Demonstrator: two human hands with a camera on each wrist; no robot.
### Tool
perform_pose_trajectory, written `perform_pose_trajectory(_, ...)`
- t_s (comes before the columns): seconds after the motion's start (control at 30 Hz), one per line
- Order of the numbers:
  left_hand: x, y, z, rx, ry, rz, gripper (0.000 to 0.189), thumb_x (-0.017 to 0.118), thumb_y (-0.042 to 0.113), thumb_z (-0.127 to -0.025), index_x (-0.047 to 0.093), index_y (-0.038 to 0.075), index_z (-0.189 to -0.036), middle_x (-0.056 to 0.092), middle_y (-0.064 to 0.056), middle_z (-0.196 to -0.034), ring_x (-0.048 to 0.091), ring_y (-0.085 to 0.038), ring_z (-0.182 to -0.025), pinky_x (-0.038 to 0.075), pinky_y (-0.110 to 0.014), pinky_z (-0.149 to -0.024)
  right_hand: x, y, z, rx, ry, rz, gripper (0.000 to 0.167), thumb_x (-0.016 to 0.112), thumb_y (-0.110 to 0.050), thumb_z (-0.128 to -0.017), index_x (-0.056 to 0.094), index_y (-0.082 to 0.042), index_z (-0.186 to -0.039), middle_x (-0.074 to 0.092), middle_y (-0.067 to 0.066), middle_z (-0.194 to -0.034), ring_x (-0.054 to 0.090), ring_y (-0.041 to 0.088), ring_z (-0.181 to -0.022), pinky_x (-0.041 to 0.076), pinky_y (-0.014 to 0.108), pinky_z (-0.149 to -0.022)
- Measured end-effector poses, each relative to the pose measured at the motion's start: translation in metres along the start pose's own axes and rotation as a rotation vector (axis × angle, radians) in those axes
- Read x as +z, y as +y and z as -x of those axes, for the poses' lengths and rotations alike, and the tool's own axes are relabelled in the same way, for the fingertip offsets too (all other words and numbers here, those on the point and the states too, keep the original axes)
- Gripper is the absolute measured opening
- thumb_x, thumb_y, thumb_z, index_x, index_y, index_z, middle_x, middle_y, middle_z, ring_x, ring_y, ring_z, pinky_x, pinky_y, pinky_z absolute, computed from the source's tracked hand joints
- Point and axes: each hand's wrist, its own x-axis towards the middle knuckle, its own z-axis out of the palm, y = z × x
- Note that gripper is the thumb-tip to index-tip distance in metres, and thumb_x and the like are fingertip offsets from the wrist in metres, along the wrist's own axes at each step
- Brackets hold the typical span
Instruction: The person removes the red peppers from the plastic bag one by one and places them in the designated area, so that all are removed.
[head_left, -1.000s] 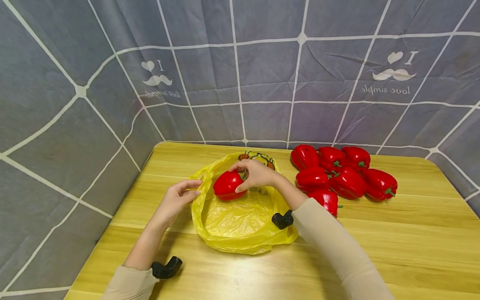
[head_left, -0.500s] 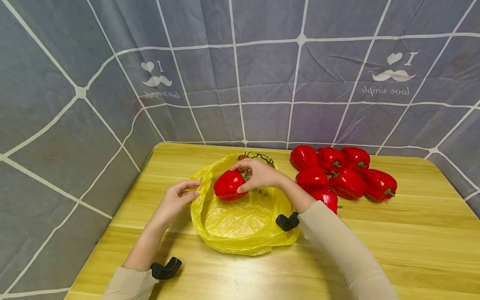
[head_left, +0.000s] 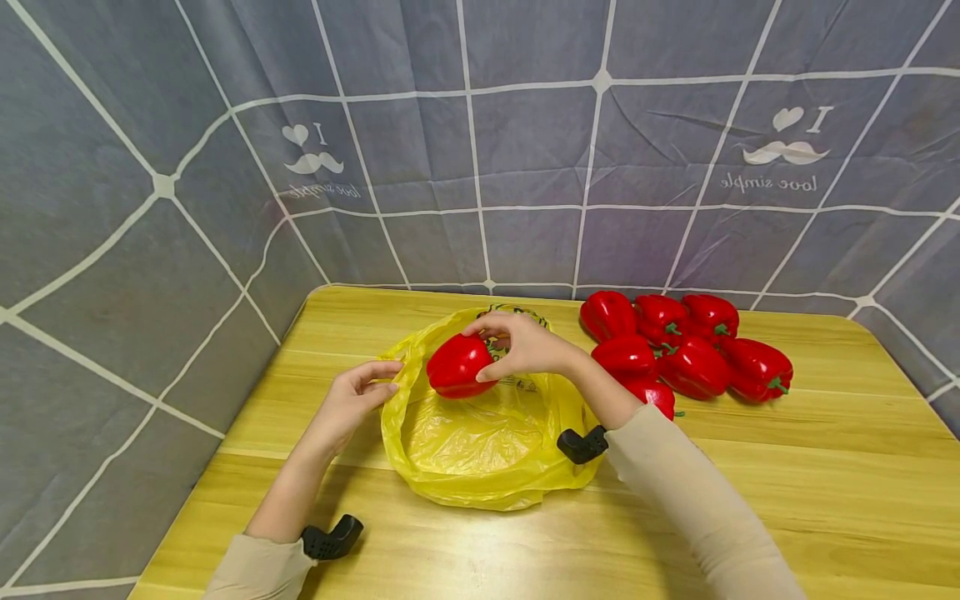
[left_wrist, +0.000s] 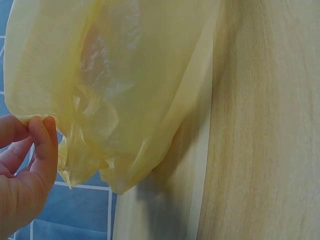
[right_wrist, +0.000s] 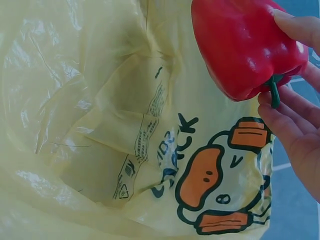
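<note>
A yellow plastic bag point(head_left: 480, 442) lies open on the wooden table point(head_left: 787, 483). My left hand point(head_left: 360, 392) pinches the bag's left rim point(left_wrist: 55, 135) between thumb and fingers. My right hand point(head_left: 517, 346) grips a red bell pepper point(head_left: 459, 367) just above the bag's opening. In the right wrist view the red bell pepper point(right_wrist: 245, 47) hangs over the printed inside of the yellow plastic bag point(right_wrist: 125, 150), with my fingers point(right_wrist: 292, 125) curled round it by its green stem.
A pile of several red bell peppers point(head_left: 682, 350) lies on the table to the right of the bag. A grey cloth backdrop point(head_left: 480, 150) with white lines stands behind and to the left of the table.
My right hand has lifted the pepper slightly and its forearm has shifted a little right. The left hand and the bag have stayed put.
</note>
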Motion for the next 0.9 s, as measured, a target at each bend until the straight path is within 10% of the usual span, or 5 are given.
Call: perform_pose_trajectory(0.9,0.000,0.000,-0.002,-0.012,0.006,-0.022,0.037,0.055,0.002,-0.091,0.051,-0.009,-0.125,0.051,-0.025,-0.122,0.058,-0.009,-0.087,0.047,-0.020,-0.079,-0.010,-0.010,0.019,-0.033,0.087,-0.191,0.053,0.074,-0.007,-0.074,0.055,-0.003,-0.123,0.054,0.010,-0.122,0.051,0.030,-0.110,0.046,0.040,-0.092)
